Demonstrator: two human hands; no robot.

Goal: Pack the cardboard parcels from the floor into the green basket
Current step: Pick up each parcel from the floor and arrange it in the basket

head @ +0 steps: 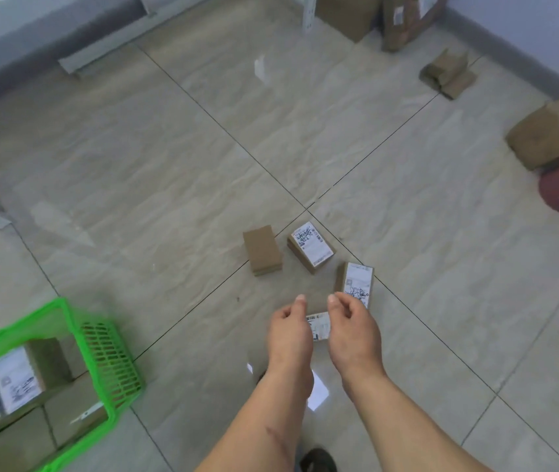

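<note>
The nearest parcel (319, 327) lies on the floor (169, 165) directly under and between both hands (322, 321), well right of the basket (101, 352). Both hands hang loosely curled and empty, equally near it; its long axis is hidden.

light: even, soft daylight, bright | glare: white patches on glossy floor tiles (203, 165), strongest near the forearms | shadows: faint | blur: green basket (66, 321) smeared by motion at lower left; far boxes (346, 15) soft | distortion: wide-angle bending at the edges
</note>
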